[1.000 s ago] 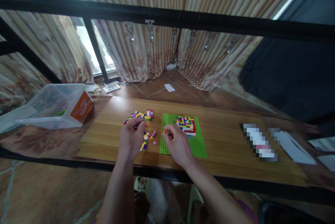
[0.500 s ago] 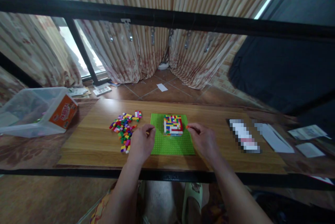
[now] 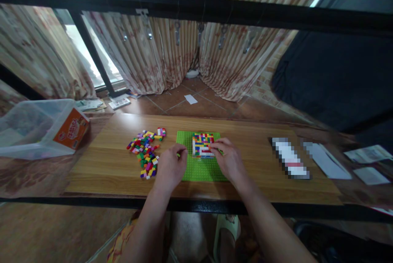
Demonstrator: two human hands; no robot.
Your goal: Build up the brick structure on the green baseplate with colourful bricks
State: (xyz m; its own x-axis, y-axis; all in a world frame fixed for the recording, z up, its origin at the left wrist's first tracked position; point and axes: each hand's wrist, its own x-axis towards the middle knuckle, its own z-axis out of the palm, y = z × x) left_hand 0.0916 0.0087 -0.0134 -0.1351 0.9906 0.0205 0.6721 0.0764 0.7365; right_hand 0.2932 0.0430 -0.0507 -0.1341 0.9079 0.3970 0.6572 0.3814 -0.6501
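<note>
A block of stacked multicoloured building bricks (image 3: 202,142) stands on a green baseplate (image 3: 199,171). My right hand (image 3: 229,159) reaches over the block's right side, thumb and forefinger pinching a small orange-red brick (image 3: 210,147) at its top; whether that brick is pressed down, I cannot tell. Left of the block, my left hand (image 3: 172,165) hovers over the baseplate's left edge with fingers curled together. What it holds, if anything, is hidden. Beyond that hand lies a loose pile of coloured bricks (image 3: 145,148) on the wooden tabletop (image 3: 104,160).
At far left is a clear plastic bin (image 3: 37,132) with an orange label. A blurred-out flat object (image 3: 290,158) and white paper (image 3: 330,162) lie to the right. A black bar (image 3: 196,7) crosses in front of the curtains (image 3: 172,58).
My right hand has moved left from beside the block to its top right, bringing the orange-red brick along. My left hand has shifted slightly right. The view has tilted a little.
</note>
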